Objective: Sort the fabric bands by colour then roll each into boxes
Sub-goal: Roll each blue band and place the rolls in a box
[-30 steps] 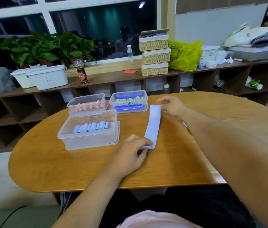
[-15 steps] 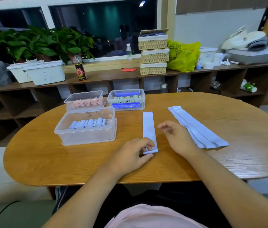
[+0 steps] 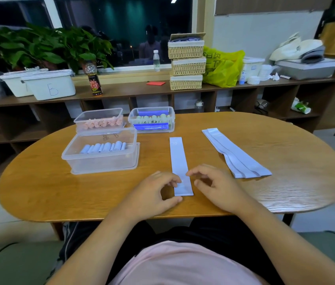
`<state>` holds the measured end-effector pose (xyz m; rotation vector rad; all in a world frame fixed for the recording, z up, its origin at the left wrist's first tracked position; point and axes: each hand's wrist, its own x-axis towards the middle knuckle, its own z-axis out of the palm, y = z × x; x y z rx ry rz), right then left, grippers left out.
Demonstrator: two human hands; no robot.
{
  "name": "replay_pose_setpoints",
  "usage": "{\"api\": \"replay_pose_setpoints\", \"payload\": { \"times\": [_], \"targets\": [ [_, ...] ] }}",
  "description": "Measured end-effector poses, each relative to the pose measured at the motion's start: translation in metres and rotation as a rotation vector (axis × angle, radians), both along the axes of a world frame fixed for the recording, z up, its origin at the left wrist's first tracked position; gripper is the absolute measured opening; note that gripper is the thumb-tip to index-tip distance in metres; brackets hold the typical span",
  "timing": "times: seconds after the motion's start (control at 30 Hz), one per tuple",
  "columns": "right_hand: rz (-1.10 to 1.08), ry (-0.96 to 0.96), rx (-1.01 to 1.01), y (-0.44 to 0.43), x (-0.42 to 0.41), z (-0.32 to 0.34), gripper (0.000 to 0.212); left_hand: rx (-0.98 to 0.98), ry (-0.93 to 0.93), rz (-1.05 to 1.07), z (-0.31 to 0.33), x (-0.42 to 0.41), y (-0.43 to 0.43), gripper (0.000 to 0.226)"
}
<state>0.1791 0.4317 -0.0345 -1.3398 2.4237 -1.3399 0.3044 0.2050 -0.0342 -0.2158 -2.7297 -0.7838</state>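
A big oval wooden table [image 3: 39,192] fills the room's middle. On its left sits a large clear box [image 3: 100,163] with pale blue rolls [image 3: 105,148] inside. Behind it stand the pink-roll box [image 3: 98,117] and the green-roll box [image 3: 152,112] (that one holds something bright blue too). A pile of flat bands [image 3: 236,155] lies to the right. One pale blue band [image 3: 179,159] lies flat, its long way pointing away from the person, its near end between both hands. The left hand [image 3: 152,195] touches its left edge with curled fingertips; the right hand [image 3: 219,188] hangs loosely curled by the right edge. Neither grips it.
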Motion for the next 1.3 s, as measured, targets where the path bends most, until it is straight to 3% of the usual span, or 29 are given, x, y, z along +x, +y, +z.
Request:
{"api": "replay_pose_setpoints", "payload": {
  "times": [0.27,0.53,0.9,1.3],
  "targets": [
    [0.075,0.195,0.214,0.002,0.010,-0.004,0.034,-0.030,-0.027,-0.033,0.003,-0.001,0.001,0.033],
    [-0.002,0.233,0.180,-0.003,0.016,-0.002,0.010,-0.020,0.008,0.012,0.000,-0.004,0.002,0.005],
    [0.068,0.269,0.092,0.002,0.010,-0.010,0.010,-0.038,0.076,-0.098,-0.005,-0.007,-0.003,0.009],
    [0.066,0.251,0.080,0.003,0.009,-0.009,0.011,-0.019,0.119,-0.074,-0.005,-0.005,-0.001,0.012]
  ]
}}
